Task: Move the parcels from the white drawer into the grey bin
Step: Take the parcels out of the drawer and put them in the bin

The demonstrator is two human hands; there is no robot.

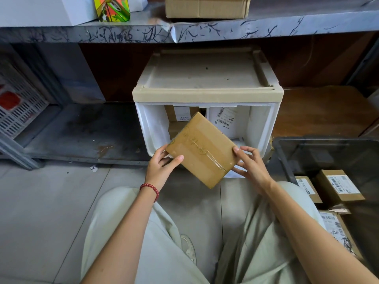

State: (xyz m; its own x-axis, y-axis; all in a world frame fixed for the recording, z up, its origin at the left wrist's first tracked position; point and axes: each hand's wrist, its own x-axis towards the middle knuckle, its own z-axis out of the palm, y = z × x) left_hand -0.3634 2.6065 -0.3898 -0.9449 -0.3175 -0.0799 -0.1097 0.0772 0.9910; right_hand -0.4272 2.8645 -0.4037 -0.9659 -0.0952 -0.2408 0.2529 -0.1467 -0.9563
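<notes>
Parcel: a flat brown cardboard parcel (202, 149) held in the air just in front of the open white drawer (153, 128), above the floor.
Facing: broad taped face up toward the camera; one corner points into the drawer, the opposite corner back at the person.
Long axis: the sides look near equal, so I cannot tell; the tape seam runs from far left to near right.
Left hand: the left hand (162, 169) grips the left corner, thumb lying on the top face, fingers tucked beneath; a red bead bracelet (150, 189) is on the wrist.
Right hand: the right hand (252, 167) holds the right corner, thumb tip on the edge, fingers (249, 153) spread and curled, reaching under the near-right side.
In the drawer: drawer parcels (181, 113) stand at the back, partly hidden by the held one.
Grey bin: the grey bin (328, 152) sits on the right, just beside the drawer, with labelled bin parcels (338, 187) inside.
Above: a scuffed grey shelf (246, 27) carrying a cardboard box (207, 7).
Left: a white slotted crate (18, 103), well apart.
</notes>
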